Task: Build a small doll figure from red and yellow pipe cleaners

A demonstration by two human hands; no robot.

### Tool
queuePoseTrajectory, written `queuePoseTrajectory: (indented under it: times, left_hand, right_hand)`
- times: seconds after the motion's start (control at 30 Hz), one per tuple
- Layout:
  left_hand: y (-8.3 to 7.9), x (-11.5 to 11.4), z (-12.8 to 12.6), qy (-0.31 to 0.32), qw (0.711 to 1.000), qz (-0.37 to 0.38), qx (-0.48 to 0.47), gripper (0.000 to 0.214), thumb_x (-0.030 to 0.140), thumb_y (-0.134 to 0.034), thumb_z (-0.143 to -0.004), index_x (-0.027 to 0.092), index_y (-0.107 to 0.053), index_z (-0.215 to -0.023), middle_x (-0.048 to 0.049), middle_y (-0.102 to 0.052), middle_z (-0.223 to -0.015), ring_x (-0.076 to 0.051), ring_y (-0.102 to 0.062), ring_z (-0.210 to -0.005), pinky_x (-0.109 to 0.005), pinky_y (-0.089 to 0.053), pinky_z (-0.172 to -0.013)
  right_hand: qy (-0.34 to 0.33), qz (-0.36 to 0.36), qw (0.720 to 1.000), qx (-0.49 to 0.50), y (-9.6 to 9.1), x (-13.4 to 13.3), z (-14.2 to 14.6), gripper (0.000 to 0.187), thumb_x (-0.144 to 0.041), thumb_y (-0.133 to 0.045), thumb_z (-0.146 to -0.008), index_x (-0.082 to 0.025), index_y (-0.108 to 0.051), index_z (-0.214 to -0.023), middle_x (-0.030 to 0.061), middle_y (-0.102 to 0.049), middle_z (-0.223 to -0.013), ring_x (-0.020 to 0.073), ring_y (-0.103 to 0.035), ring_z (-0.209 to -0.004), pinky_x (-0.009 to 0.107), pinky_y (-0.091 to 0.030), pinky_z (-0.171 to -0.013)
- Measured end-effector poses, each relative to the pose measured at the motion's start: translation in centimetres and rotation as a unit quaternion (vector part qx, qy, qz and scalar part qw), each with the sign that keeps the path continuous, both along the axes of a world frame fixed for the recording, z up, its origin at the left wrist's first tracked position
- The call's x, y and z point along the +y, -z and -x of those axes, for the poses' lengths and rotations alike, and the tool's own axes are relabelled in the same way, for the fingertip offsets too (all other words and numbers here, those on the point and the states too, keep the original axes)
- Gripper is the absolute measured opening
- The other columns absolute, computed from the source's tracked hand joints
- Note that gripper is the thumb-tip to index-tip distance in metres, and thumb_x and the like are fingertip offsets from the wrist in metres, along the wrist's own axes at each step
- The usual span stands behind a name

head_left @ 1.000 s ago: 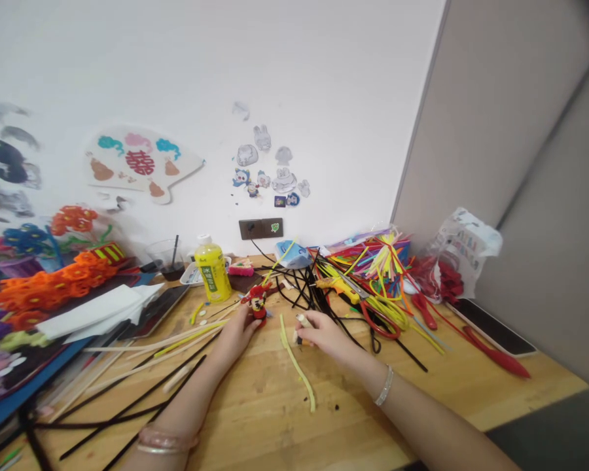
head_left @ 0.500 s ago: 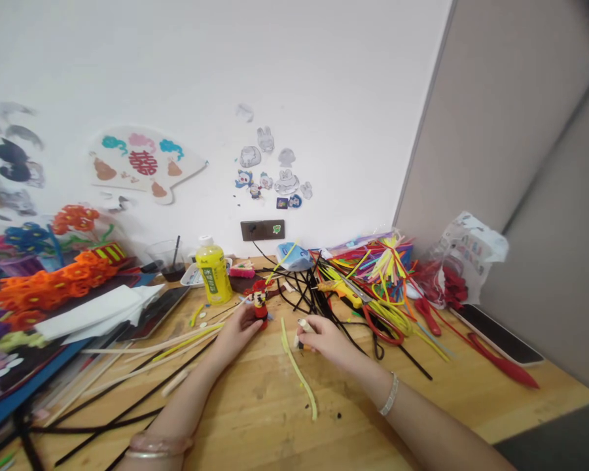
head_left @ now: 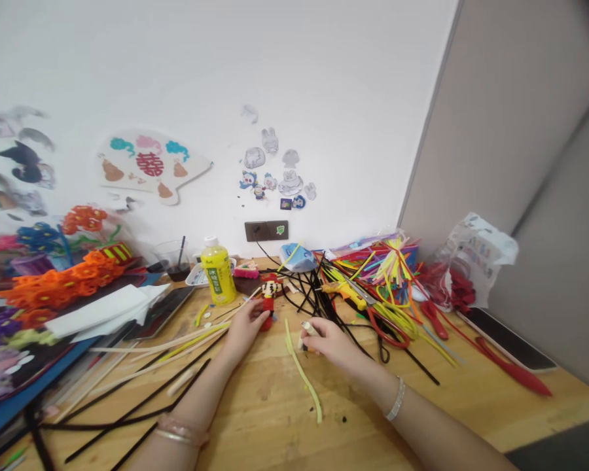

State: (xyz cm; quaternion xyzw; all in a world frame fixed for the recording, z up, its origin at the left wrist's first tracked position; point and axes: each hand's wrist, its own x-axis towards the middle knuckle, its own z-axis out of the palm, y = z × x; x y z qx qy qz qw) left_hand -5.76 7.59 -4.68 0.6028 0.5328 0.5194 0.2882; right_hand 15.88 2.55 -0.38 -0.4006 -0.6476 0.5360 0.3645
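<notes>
My left hand (head_left: 248, 324) is closed round the lower part of a small red, black and yellow doll (head_left: 269, 291) that looks made of pipe cleaners. The doll stands upright just above the tabletop or on it; I cannot tell which. To its right, my right hand (head_left: 330, 343) pinches a short cream-coloured piece (head_left: 310, 328) with a dark and orange part below it, partly hidden by the fingers. Between the hands and toward me lies a curved pale yellow pipe cleaner (head_left: 304, 373) on the wooden table (head_left: 260, 405).
A yellow drink bottle (head_left: 218, 275) stands behind my left hand. Black pipe cleaners (head_left: 319, 297), a yellow-handled tool (head_left: 351, 296) and a coloured bundle (head_left: 395, 261) lie behind my right. A dark phone-like slab (head_left: 508, 339) lies far right; orange fuzzy flowers (head_left: 63, 281) crowd the left.
The whole view has shifted slightly, so most things appear a little further right. The doll has moved slightly right and up in my left hand; my right hand keeps its pinch.
</notes>
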Motion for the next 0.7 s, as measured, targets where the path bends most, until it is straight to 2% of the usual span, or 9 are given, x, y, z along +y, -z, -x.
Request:
queuePoseTrajectory:
  times: [0.1, 0.2, 0.37, 0.53, 0.7]
  left_hand:
    - [-0.3, 0.2, 1.1, -0.024, 1.0, -0.009, -0.003, 0.035, 0.039, -0.059, -0.067, 0.015, -0.059, -0.092, -0.0093, -0.068, -0.095, -0.025, -0.063, -0.089, -0.041, -0.048, -0.082]
    - [-0.8, 0.1, 3.9, -0.063, 0.998, -0.018, -0.014, 0.046, 0.041, -0.056, -0.068, 0.013, -0.054, -0.104, -0.0114, -0.065, -0.105, -0.025, -0.06, -0.097, -0.041, -0.047, -0.085]
    - [-1.4, 0.1, 8.6, -0.115, 0.993, -0.029, -0.019, 0.043, 0.038, -0.057, -0.066, 0.014, -0.053, -0.101, -0.0122, -0.064, -0.107, -0.027, -0.058, -0.102, -0.04, -0.045, -0.088]
    - [-0.6, 0.7, 9.4, -0.113, 0.993, -0.011, -0.013, 0.032, 0.033, -0.056, -0.068, 0.016, -0.056, -0.095, -0.0098, -0.067, -0.102, -0.024, -0.062, -0.094, -0.038, -0.05, -0.08]
    - [0.0, 1.2, 9.4, -0.092, 0.996, 0.006, 0.013, 0.041, 0.04, -0.06, -0.061, 0.013, -0.059, -0.091, -0.011, -0.068, -0.098, -0.026, -0.062, -0.091, -0.039, -0.048, -0.082]
  right_hand:
    - [-0.002, -0.016, 1.0, 0.01, 0.0, 0.0, -0.1, 0.007, -0.022, -0.053, -0.063, -0.017, -0.051, -0.066, -0.0031, -0.046, -0.063, 0.0103, -0.041, -0.058, 0.022, -0.031, -0.052]
    - [-0.003, -0.013, 1.0, 0.018, -0.2, 0.0, -0.1, 0.008, -0.023, -0.054, -0.063, -0.017, -0.051, -0.066, -0.0033, -0.046, -0.062, 0.0101, -0.04, -0.057, 0.022, -0.03, -0.052]
    - [-0.01, -0.016, 1.0, 0.017, -0.2, -0.1, -0.2, 0.008, -0.024, -0.054, -0.064, -0.016, -0.052, -0.067, -0.0035, -0.046, -0.06, 0.0094, -0.038, -0.054, 0.022, -0.029, -0.051]
    - [-0.015, -0.023, 0.999, 0.02, 0.5, 0.3, -0.4, 0.009, -0.025, -0.055, -0.066, -0.017, -0.052, -0.068, -0.0029, -0.046, -0.063, 0.0103, -0.041, -0.057, 0.021, -0.03, -0.051]
    - [-0.024, -0.028, 0.999, 0.024, 1.1, 0.7, -0.5, 0.008, -0.023, -0.055, -0.066, -0.016, -0.053, -0.069, -0.0029, -0.047, -0.065, 0.0107, -0.042, -0.059, 0.021, -0.031, -0.052]
